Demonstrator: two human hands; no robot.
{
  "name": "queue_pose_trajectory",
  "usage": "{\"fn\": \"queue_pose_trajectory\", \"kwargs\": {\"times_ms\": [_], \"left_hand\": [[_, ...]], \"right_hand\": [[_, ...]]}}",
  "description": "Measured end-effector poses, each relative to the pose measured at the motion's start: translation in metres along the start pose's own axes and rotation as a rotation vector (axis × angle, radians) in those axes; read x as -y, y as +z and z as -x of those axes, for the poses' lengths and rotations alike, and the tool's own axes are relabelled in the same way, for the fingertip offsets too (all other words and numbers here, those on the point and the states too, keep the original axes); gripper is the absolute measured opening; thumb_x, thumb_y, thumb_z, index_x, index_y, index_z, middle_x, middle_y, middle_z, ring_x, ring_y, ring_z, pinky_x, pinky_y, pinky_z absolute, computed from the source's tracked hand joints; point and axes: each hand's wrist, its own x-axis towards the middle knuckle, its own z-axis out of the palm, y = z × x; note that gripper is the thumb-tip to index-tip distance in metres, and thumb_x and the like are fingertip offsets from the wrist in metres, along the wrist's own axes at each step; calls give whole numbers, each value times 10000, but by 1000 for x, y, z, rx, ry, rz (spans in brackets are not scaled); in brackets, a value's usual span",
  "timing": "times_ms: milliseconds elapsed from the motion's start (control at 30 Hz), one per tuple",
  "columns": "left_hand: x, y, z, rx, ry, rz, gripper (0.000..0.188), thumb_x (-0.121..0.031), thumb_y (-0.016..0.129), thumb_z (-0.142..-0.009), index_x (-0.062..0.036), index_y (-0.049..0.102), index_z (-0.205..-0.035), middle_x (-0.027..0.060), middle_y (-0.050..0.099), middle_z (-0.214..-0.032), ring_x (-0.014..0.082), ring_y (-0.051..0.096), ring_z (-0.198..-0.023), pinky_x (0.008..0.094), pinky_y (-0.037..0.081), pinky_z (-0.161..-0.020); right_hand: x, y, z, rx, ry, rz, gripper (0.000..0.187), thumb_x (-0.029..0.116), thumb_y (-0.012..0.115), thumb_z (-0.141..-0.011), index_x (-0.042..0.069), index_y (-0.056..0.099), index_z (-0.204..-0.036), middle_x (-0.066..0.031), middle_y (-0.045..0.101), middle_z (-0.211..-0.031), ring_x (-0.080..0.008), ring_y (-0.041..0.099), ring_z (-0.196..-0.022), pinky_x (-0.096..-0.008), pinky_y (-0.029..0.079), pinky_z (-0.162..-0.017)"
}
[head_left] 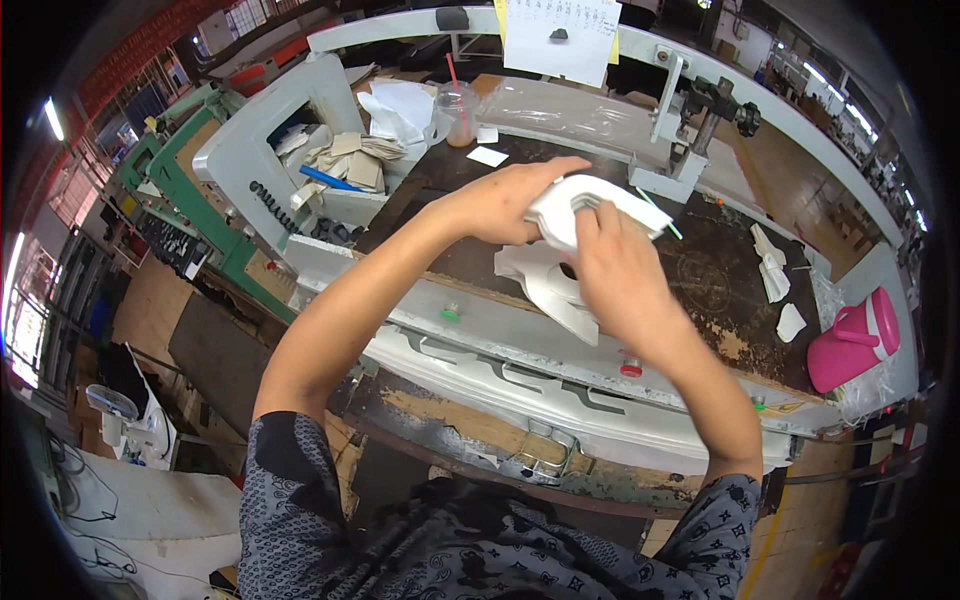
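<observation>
Over the dark, worn worktop (440, 215) of a machine, my two hands grip a thick stack of white, curved cut-out pieces (645, 212). My left hand (500, 203) is wrapped round the stack's left end, thumb and fingers closed on it. From the right, my right hand (622, 275) has its fingers bent into the hollow of the curve, against the inner edge. Below the stack, another white curved piece (545, 282) sits by the front edge of the worktop, partly behind my right hand. Whether it touches the stack, I cannot tell.
A pink jug (845, 345) stands at the right edge, near white scraps (770, 262). At the back left are a plastic cup (460, 115) with a red straw and piled offcuts (350, 160). A metal post (705, 130) rises behind; a red button (631, 368) is on the front.
</observation>
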Motion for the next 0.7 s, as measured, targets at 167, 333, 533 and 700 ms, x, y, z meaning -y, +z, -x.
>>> {"fn": "queue_pose_trajectory", "kwargs": {"times_ms": [167,333,533,700], "left_hand": [[5,18,17,289,25,-88,984,-4,846,-715,-49,392,-1587,230,572,-1476,414,536,-1381,454,463,-1142],[17,27,22,396,-121,-276,742,-85,899,-656,-6,609,-1334,204,641,-1230,395,607,-1227,457,519,-1042],[19,24,20,382,-121,-383,450,-171,895,-662,7,716,-1034,188,656,-1127,398,651,-1115,462,548,-974],[2,8,4,479,-207,-360,424,-215,863,-703,10,730,-1037,206,704,-1100,393,678,-1109,465,557,-959]], "right_hand": [[40,34,42,36,97,55,492,254,818,-865,-38,558,-1164,-175,571,-1116,-324,593,-1045,-422,503,-875],[46,72,45,90,102,96,354,155,746,-859,-48,594,-1107,-151,587,-1054,-281,614,-1026,-364,519,-860],[34,73,45,59,95,-31,247,34,681,-815,-44,635,-1044,-192,608,-1037,-327,644,-984,-405,547,-861],[28,51,42,29,98,-55,271,95,737,-808,-33,657,-1033,-199,647,-1017,-344,647,-1004,-416,551,-852]]}}
